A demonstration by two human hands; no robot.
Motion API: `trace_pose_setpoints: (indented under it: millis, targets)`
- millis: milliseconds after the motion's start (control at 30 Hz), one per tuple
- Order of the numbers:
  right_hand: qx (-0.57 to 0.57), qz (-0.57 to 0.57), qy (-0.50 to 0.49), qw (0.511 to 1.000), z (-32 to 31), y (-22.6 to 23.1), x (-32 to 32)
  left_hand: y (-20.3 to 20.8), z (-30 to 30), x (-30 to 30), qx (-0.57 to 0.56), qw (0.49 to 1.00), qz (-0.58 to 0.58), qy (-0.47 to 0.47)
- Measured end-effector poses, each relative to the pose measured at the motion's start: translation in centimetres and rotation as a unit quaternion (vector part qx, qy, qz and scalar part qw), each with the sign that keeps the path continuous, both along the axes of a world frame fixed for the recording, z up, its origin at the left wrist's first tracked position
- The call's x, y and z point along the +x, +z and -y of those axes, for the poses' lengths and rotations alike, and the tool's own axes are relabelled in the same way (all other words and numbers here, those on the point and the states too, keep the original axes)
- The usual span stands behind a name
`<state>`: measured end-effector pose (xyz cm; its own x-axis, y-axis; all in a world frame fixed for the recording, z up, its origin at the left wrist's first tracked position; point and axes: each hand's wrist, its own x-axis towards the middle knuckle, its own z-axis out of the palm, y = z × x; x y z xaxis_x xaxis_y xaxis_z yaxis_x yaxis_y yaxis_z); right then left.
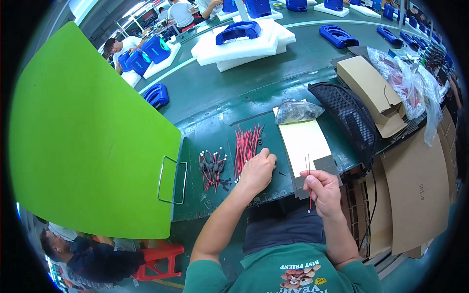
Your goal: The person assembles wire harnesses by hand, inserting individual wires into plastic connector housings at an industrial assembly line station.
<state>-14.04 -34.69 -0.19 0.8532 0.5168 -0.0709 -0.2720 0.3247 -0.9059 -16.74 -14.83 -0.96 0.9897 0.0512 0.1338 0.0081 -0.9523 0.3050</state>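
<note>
Pinching one thin red wire [310,195], parted at the top, in the right hand [326,191], thumb against fingers, near the table's [195,202] edge. Curling the left hand [259,171], knuckles up, close by the loose red wires [247,145]; cannot tell whether gripping anything. Apparently finished with the black-lumped wires [213,165] farther left; seemingly left with the loose bunch.

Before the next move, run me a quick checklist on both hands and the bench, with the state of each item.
1. Right hand gripping wire: ok, pinched between thumb and fingers.
2. Left hand free: cannot tell, its fingertips are hidden.
3. Red wires close to left hand: ok, right beside it.
4. Dark-wrapped wires apart from red wires: ok, a gap shows.
5. Black scraps removed: not ok, some lie near the dark-wrapped wires.
6. Yellow sheet uncovered: not ok, a bag rests on its far end.
</note>
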Motion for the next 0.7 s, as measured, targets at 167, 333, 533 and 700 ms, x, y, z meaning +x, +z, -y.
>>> trace_pose_setpoints:
  millis: [167,333,533,700]
  targets:
    - [0.004,-0.008,0.021,1.000,-0.3,0.0,-0.5,0.4,-0.2,0.0,0.033,0.999,-0.033,0.001]
    - [-0.002,-0.008,0.048,0.999,-0.1,0.1,-0.7,1.8,-0.4,-1.1,-0.141,0.988,0.061,0.011]
    - [0.013,0.020,0.056,0.998,-0.7,0.3,-2.2,1.6,2.3,-4.5,-0.649,0.743,0.158,0.023]
    - [-0.036,0.078,0.048,0.995,-1.0,-0.1,-3.1,0.8,4.3,-5.7,-0.787,0.589,0.178,0.039]
